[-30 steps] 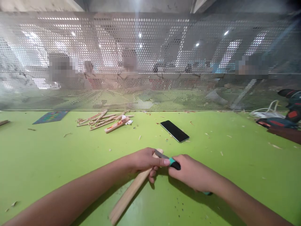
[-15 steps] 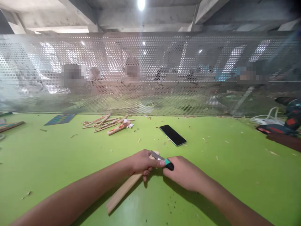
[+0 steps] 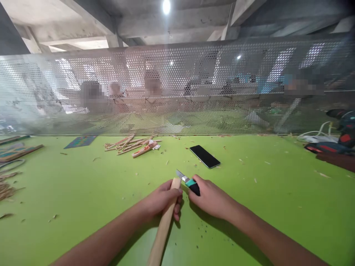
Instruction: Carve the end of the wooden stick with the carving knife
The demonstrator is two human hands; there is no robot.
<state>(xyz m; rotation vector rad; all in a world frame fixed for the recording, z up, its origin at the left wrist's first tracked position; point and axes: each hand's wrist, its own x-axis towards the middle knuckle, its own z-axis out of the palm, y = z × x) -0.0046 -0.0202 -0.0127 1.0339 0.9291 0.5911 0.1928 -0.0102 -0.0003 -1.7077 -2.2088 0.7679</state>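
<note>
My left hand (image 3: 166,197) is wrapped round a pale wooden strip (image 3: 161,236), near its far end. The strip slants down toward the bottom edge of the view, where its near end is cut off. In my right hand (image 3: 209,192) is a utility knife (image 3: 191,183) with a green and black handle. Its metal blade is out and points up and left, just above and beside the strip's far end. Whether blade and wood touch, I cannot tell.
A black phone (image 3: 205,156) lies ahead on the green table (image 3: 263,207). Behind are thin wooden sticks (image 3: 129,143) and a patterned card (image 3: 81,142). A power drill (image 3: 342,136) and white cable stand right; wood shavings (image 3: 7,190) lie left. A perforated screen (image 3: 177,99) closes the back.
The strip has swung steeper and its near end has moved right, out of view. The knife has shifted slightly left and off my left thumb. The view has turned a little left.
</note>
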